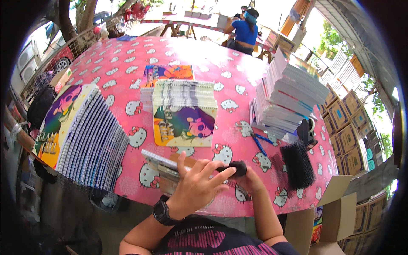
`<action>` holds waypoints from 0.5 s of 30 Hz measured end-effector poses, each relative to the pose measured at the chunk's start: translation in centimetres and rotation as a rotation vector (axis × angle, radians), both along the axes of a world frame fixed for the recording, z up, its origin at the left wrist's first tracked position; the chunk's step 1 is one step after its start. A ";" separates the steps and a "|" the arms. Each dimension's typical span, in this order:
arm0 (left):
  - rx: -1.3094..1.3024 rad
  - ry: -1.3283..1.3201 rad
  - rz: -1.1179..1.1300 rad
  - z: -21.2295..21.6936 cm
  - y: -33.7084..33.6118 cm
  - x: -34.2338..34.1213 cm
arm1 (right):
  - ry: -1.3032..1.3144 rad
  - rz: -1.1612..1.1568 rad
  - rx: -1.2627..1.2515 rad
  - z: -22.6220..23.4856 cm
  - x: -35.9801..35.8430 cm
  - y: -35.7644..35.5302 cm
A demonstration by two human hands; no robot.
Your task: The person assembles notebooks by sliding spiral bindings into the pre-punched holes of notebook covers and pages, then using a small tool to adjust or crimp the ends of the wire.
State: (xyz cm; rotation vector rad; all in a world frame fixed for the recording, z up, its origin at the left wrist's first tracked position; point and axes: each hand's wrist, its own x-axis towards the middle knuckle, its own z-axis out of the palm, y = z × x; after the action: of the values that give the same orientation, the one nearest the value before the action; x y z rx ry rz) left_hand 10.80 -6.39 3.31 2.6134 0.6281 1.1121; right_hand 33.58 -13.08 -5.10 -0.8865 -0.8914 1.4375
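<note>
Dark shirt [197,239], left hand [196,187] spread, right hand [252,180] clamped on black object [239,168] (kind unclear)

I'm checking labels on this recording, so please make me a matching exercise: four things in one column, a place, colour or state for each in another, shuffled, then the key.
1. Pliers
2. Left hand
3. Binding coils
4. Cardboard box

A. black, right of the pliers
B. open flaps, lower right
C. blue handles
D. black wristwatch on its wrist

Pairs: 1-C, 2-D, 3-A, 4-B
</note>
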 end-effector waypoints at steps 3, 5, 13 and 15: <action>-0.075 0.010 -0.022 -0.2 -0.1 -0.5 | -0.354 0.085 0.037 1.0 1.4 1.3; -0.112 -0.079 0.036 0.5 -0.2 -0.5 | -0.256 0.130 0.104 2.9 0.7 2.1; -0.099 -0.050 0.144 -0.1 1.1 -2.5 | -0.239 0.391 0.456 7.3 0.2 2.6; -0.132 -0.070 0.120 -1.0 1.4 -2.7 | -0.779 0.266 0.213 9.0 -0.8 2.8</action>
State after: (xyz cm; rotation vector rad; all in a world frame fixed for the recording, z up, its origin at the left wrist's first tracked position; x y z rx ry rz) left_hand 8.12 -4.99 2.32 2.4426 0.8226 1.1483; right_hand 32.77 -10.26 3.94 -1.2185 -1.7625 1.1746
